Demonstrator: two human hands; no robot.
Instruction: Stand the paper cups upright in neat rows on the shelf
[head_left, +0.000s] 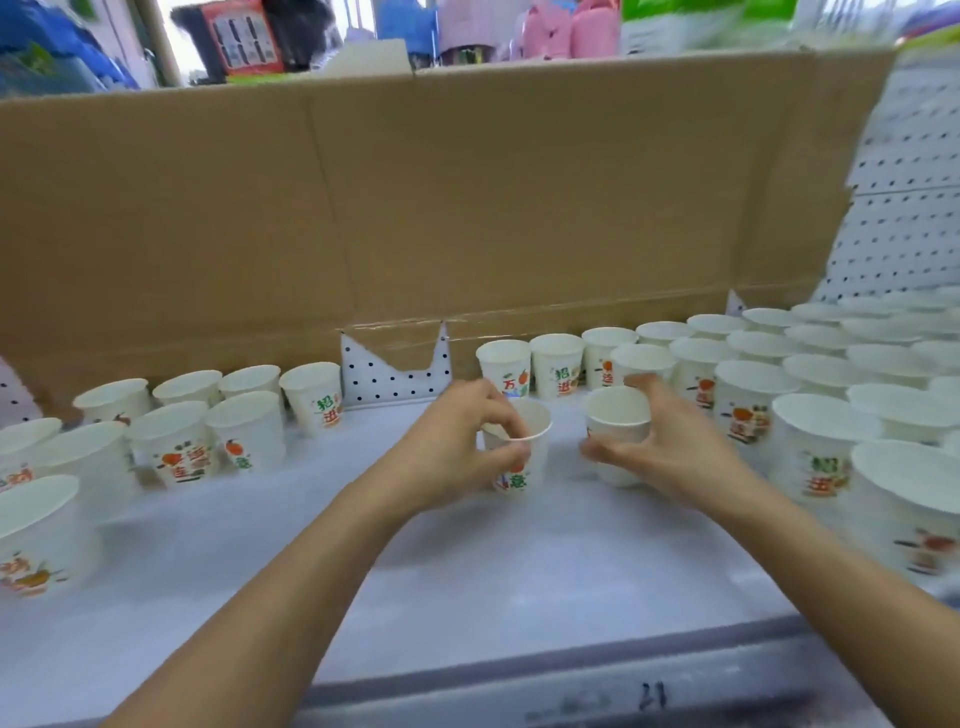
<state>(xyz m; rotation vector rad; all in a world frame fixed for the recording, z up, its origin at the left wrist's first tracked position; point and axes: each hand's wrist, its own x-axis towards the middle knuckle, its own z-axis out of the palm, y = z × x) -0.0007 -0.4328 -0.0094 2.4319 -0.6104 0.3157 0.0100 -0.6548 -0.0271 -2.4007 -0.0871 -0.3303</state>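
White shelf (467, 582), cardboard sheet (467, 208) behind, pegboard (904, 208) right, paper cups (821, 436) both sides.

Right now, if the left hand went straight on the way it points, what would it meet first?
Probably the back-row paper cup just beyond the left hand and its held cup; depth is unclear.

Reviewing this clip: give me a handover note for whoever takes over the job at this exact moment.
Left hand grips the left cup at its rim.
Right hand grips the right cup.
Both cups are upright at the bare middle of the shelf.
Done: right rows and left group stand upright along the cardboard.
Left: set these two into line and fill the middle gap.
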